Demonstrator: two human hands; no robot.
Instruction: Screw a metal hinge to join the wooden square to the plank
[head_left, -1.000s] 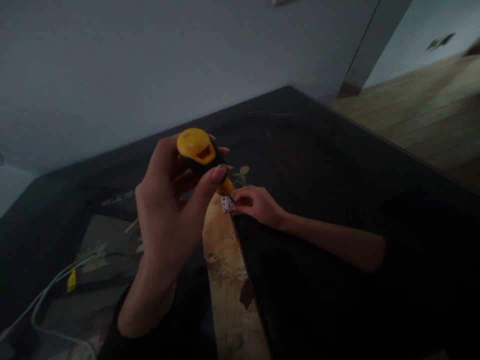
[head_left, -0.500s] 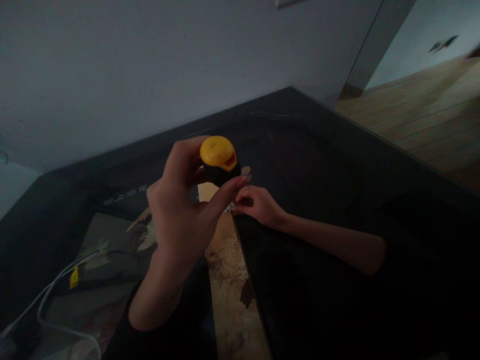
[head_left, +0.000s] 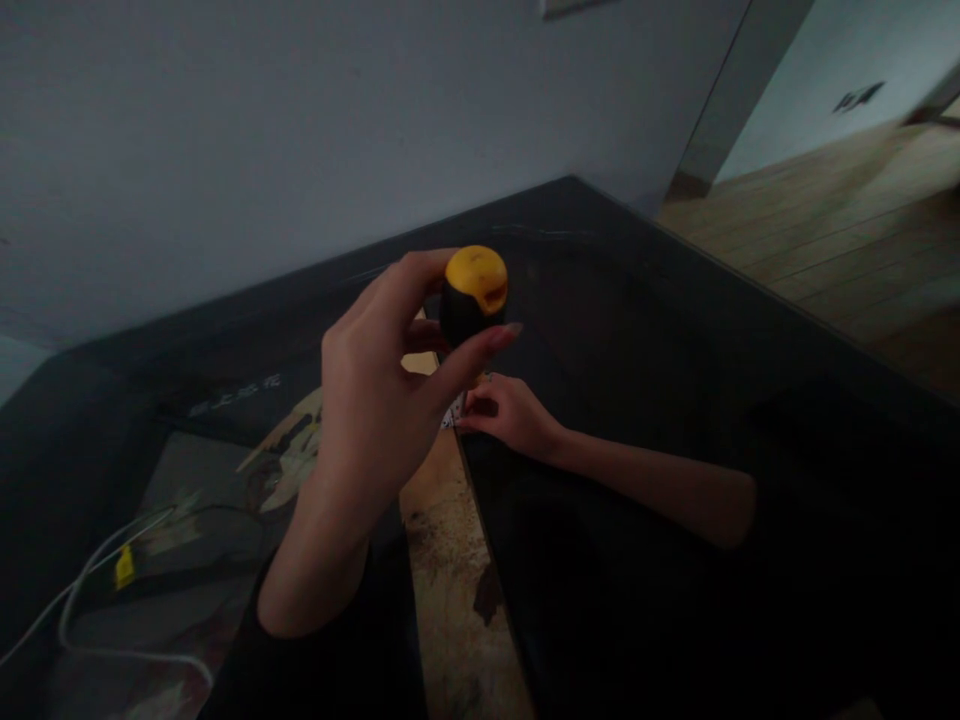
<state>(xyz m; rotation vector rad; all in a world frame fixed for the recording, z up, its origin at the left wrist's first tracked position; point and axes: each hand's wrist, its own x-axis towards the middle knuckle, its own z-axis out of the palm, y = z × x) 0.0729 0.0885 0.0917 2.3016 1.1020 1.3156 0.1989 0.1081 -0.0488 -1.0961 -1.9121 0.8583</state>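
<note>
Left hand (head_left: 375,410) raised, fingers (head_left: 480,352) pinching the screwdriver (head_left: 471,295); right hand (head_left: 510,415) pinches a hinge (head_left: 452,413).

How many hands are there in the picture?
2. The left hand is raised near the middle, gripping the yellow and black screwdriver handle. The right hand is lower, just beyond it, pinching a small metal piece on the dark surface.
</note>
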